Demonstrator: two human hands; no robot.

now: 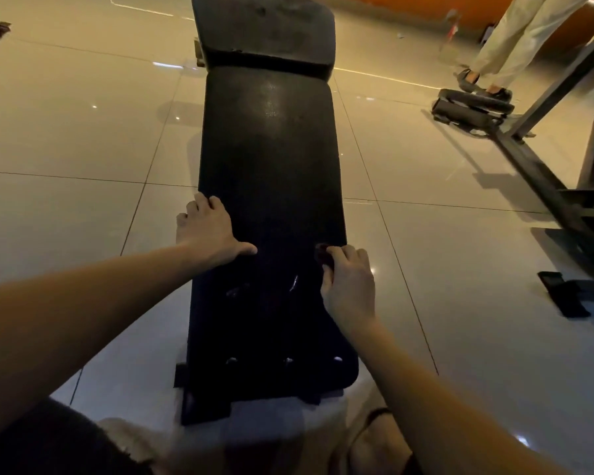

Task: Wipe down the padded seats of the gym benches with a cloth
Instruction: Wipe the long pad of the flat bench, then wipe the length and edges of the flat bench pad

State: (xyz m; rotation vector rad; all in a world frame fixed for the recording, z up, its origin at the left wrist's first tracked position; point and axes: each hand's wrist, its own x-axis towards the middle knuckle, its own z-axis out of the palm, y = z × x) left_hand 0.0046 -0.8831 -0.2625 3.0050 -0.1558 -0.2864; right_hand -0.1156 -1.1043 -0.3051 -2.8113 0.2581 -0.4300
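A black padded gym bench (pixel 271 149) runs away from me down the middle of the view, with a second pad (pixel 264 29) beyond a gap. My left hand (pixel 208 231) rests on the bench's left edge, fingers curled over the side and thumb lying on the pad. My right hand (pixel 348 282) sits near the right edge, fingers curled round a small dark reddish cloth (pixel 323 257) pressed on the pad. Most of the cloth is hidden under the hand.
Glossy pale floor tiles (pixel 76 132) surround the bench. A dark metal machine frame (pixel 542 180) stands at the right, with a black pad (pixel 563 298) on the floor near it. Another person's legs (pixel 515 39) stand at the far right.
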